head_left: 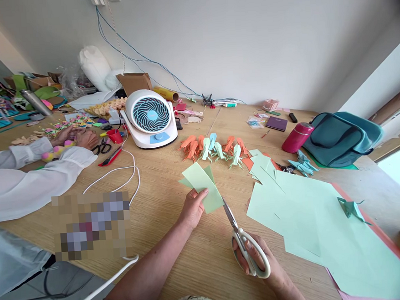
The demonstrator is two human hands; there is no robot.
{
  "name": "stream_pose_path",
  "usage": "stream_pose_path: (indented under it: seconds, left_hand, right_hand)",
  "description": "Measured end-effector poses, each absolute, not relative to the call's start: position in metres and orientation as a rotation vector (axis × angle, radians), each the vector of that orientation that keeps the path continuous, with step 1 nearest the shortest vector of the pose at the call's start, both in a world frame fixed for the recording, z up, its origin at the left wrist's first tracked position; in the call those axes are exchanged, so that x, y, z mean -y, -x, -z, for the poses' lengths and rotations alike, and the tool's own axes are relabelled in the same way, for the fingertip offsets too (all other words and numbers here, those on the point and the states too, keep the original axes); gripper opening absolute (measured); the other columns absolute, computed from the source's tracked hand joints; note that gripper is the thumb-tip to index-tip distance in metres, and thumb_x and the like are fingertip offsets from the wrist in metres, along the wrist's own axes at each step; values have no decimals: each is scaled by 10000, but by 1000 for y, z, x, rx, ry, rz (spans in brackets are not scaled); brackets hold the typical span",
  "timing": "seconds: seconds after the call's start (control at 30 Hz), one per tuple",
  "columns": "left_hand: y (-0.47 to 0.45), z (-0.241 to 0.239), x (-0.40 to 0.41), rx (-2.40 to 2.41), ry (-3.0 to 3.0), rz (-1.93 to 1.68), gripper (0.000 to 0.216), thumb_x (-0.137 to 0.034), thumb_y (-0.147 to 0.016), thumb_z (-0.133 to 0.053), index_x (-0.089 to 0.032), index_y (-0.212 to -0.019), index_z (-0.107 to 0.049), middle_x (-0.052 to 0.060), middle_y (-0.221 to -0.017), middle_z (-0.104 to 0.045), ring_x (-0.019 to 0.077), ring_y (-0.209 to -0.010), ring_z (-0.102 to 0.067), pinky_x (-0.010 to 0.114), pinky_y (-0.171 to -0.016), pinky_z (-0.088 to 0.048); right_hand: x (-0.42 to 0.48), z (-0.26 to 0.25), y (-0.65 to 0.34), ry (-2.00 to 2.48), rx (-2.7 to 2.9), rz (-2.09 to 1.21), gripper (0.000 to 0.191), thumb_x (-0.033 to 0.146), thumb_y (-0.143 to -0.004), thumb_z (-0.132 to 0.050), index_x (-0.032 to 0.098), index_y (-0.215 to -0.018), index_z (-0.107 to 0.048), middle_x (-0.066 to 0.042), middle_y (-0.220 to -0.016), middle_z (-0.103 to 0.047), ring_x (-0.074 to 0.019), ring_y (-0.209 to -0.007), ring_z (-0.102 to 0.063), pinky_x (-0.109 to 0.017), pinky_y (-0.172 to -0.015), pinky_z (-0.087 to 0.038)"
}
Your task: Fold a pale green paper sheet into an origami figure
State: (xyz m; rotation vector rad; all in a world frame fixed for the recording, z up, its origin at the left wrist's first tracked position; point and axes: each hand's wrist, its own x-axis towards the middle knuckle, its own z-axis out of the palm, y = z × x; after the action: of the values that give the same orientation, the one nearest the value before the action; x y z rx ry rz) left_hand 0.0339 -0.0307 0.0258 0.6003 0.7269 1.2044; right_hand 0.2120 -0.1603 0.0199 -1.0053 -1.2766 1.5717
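Note:
My left hand pinches several pale green paper pieces, which overlap at angles above the table. In my right hand is a pair of scissors with white handles, fingers through the loops. The blade tips touch or nearly touch the lower right corner of the paper; whether they cut into it I cannot tell. Beyond the paper stands a row of folded paper figures in orange, pale green and light blue. Large pale green sheets lie to the right of my hands.
A white fan stands behind, left of the figures. At the left, a co-worker's hands handle small things near black scissors. A pink bottle and teal bag are at right. A white cable crosses the table.

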Motion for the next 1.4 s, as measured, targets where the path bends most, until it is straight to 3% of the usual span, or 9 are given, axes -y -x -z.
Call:
stream_pose_path:
  seconds: [0.97, 1.4]
  left_hand:
    - [-36, -22, 31, -715, -653, -1194, 229, -311, -729, -780, -185, -907, -708, 63, -955, -740, 245, -998, -674, 352, -889, -513]
    - [-34, -24, 32, -742, -681, -1167, 204, -326, -751, -734, -186, -897, -701, 57, -903, -732, 213, -850, -682, 336, -802, -528]
  right_hand:
    - [160, -19, -210, 983, 1259, -1647, 502, 654, -906, -459, 161, -860, -536, 10, -502, -543, -79, -393, -383, -214, -413, -301]
    - [165, -20, -206, 1063, 1243, -1579, 503, 631, -939, -407, 163, -859, -575, 14, -499, -513, -97, -432, -388, -238, -454, -333]
